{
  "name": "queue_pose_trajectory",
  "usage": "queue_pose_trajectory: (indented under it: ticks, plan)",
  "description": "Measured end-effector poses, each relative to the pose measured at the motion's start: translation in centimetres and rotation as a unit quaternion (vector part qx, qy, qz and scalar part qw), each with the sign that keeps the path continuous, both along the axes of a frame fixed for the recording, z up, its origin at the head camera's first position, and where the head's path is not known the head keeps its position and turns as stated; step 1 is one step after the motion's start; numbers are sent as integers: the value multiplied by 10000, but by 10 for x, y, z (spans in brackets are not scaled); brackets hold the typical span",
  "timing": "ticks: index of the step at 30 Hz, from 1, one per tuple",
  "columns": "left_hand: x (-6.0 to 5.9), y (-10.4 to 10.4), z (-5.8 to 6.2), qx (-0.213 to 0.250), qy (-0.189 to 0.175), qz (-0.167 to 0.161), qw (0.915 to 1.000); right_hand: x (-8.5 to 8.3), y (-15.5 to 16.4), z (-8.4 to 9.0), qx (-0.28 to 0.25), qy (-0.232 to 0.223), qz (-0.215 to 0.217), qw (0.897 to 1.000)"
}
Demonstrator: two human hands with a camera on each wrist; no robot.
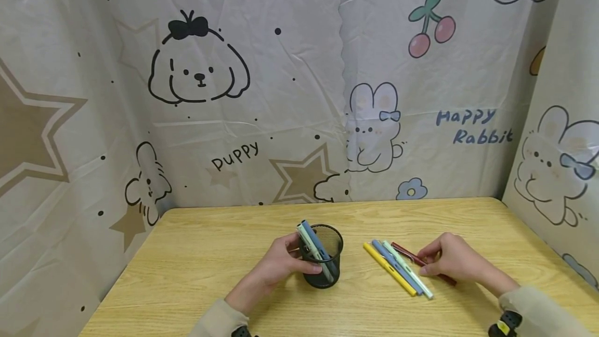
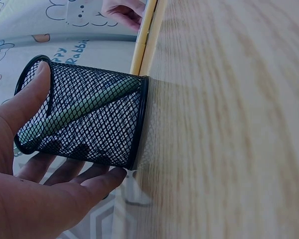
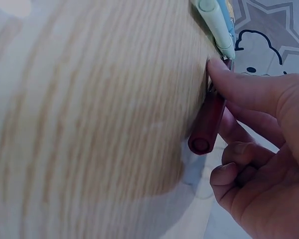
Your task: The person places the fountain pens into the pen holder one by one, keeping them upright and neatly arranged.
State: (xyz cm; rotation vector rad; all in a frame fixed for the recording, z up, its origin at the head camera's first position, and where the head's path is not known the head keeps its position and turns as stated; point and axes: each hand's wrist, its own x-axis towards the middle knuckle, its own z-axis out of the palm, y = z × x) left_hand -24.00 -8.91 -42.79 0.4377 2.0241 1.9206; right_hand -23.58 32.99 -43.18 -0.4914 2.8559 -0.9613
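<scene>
A black mesh pen cup [image 1: 316, 281] stands upright on the table, and my left hand [image 1: 282, 262] grips it from the left. The left wrist view shows the thumb near the cup's rim and the fingers round its side. A blue pen [image 1: 315, 238] and a light green pen [image 1: 307, 239] lean inside the cup. On the right, my right hand [image 1: 454, 258] pinches a dark red pen [image 3: 208, 124] between thumb and fingers; it lies on or just above the tabletop. Left of that pen lie a light green pen [image 1: 408, 269], a blue pen [image 1: 395, 266] and a yellow pen [image 1: 389, 269], side by side.
The light wooden table [image 1: 210, 243] reaches back to a hanging cloth [image 1: 299, 92] printed with cartoon animals and stars. Cloth also hangs along the left and right sides. The loose pens lie between the cup and my right hand.
</scene>
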Motion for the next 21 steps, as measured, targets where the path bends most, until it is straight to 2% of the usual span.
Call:
queue_pose_trajectory:
  ticks: [4,13,21]
  plan:
    - [0,0,0,-20,18,23,10000,0,0,1,5,39,-15,10000]
    - [1,1,1,-25,32,69,10000,-1,-3,4,117,-44,-338,9993]
    - [1,1,1,-9,16,46,10000,-1,-4,7,20,22,-261,9997]
